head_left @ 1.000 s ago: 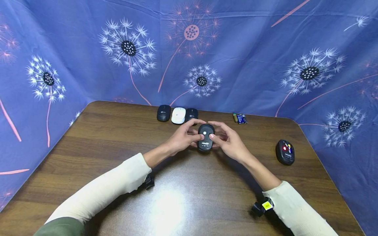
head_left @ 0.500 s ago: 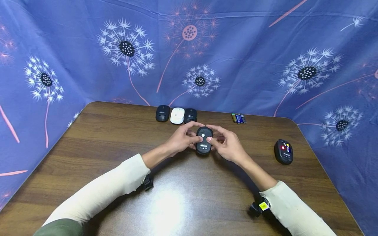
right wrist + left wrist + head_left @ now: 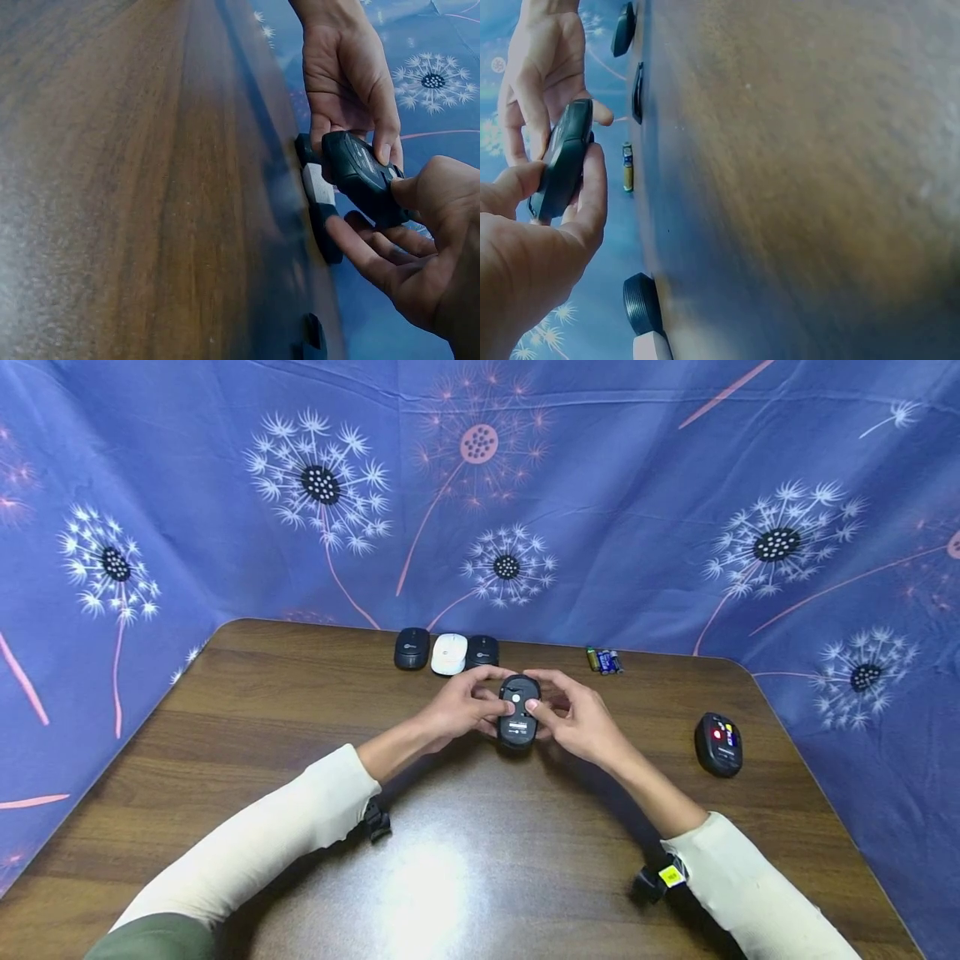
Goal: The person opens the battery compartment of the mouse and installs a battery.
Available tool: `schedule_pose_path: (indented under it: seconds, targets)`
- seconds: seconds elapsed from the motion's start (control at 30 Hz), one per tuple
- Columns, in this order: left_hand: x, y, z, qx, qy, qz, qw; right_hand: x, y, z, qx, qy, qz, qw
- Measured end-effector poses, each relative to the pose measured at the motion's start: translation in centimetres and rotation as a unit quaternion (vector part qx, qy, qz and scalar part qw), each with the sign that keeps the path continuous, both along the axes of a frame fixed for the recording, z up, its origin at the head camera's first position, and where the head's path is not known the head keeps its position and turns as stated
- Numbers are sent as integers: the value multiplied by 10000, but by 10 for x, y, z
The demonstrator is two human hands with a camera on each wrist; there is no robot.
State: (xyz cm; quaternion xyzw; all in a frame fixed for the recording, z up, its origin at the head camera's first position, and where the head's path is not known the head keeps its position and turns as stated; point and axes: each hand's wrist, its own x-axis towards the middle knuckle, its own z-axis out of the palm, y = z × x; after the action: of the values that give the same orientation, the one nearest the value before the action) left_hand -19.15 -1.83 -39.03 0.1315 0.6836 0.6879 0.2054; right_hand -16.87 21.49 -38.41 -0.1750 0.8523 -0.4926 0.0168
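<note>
Left hand [image 3: 456,708], right hand [image 3: 581,720] — both grips clamped on black oval plastic mouse [image 3: 517,732], underside up, above brown wood-grain surface [image 3: 300,710]. Second black mouse [image 3: 718,746], bottom up, at right. Near far edge: cylindrical batteries [image 3: 604,661]; white mouse [image 3: 449,654] between two dark mice [image 3: 412,648] — blue dandelion-print cloth [image 3: 600,485] behind.

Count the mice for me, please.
5. In the back row: a black mouse, a white mouse, another black mouse; the left hand and right hand hold a fourth mouse; a fifth mouse lies at far right.
</note>
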Motion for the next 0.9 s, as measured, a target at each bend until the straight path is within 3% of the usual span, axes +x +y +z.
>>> schedule_pose_path:
  seconds: [0.2, 0.9]
  targets:
    - [-1, -3, 2, -144, -84, 26, 9999, -3, -3, 3, 433, 340, -195, 9983]
    - [-5, -6, 0, 50, -508, 45, 9987, -6, -7, 0, 297, 515, -412, 9974]
